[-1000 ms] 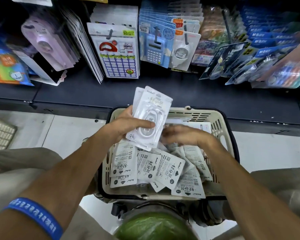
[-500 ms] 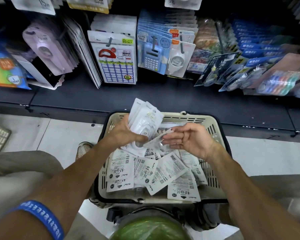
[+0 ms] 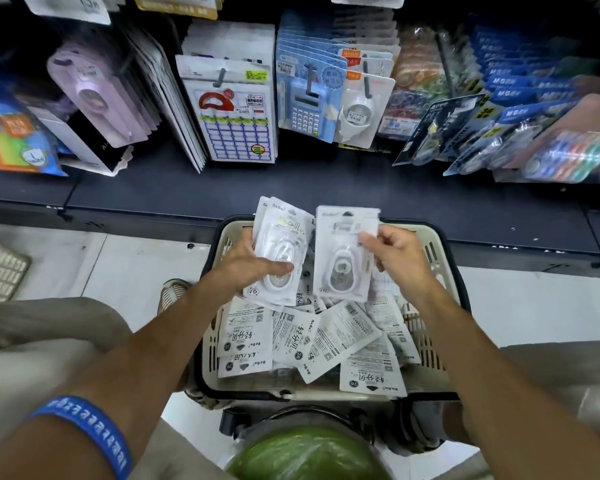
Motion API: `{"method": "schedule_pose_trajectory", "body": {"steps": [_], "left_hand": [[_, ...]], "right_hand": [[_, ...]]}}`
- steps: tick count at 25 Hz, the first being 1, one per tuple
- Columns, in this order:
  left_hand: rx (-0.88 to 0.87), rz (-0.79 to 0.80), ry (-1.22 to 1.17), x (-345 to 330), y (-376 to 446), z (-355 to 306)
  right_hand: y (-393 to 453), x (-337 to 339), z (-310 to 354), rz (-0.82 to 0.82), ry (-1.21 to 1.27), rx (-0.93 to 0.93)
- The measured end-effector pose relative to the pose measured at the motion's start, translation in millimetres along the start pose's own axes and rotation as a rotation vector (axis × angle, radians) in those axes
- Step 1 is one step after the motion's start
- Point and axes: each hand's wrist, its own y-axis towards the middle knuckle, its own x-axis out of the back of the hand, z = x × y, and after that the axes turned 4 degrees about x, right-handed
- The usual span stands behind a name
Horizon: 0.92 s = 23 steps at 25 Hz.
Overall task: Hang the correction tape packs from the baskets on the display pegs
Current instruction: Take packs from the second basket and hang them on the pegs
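Over one basket [image 3: 440, 271], the left hand [image 3: 246, 265] grips several stacked packs [image 3: 279, 251]; right hand [image 3: 392, 254] fingers pinch one pack [image 3: 343, 258] by its right edge.

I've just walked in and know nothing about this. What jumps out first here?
Two bare hands hover above a beige plastic basket heaped with white correction tape packs. The left hand grips a small stack of packs, and the right hand pinches a single pack. Behind, a dark shelf holds hanging stationery, including a blue calculator card.
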Motion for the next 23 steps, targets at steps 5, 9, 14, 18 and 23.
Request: {"method": "schedule_pose_trajectory", "body": {"steps": [5, 9, 14, 18, 23], "left_hand": [[0.014, 0.087, -0.024, -5.4, 2.7, 4.8], [0.037, 0.125, -0.075, 5.3, 4.2, 6.1], [0.006, 0.127, -0.091, 1.0, 2.3, 4.4], [0.047, 0.244, -0.164, -1.8, -0.1, 4.4], [-0.016, 0.263, -0.002, -3.0, 0.0, 3.7]], "right_hand": [[-9.0, -21.4, -18.9, 0.048, 0.105, -0.355], [-16.7, -49.8, -27.9, 0.015, 0.200, -0.374], [-6.9, -25.8, -18.6, -0.012, 0.387, -0.329], [-10.2, -50.4, -17.8, 0.013, 0.282, -0.383], [-21.5, -69.3, -35.2, 0.108, 0.276, -0.400]]}}
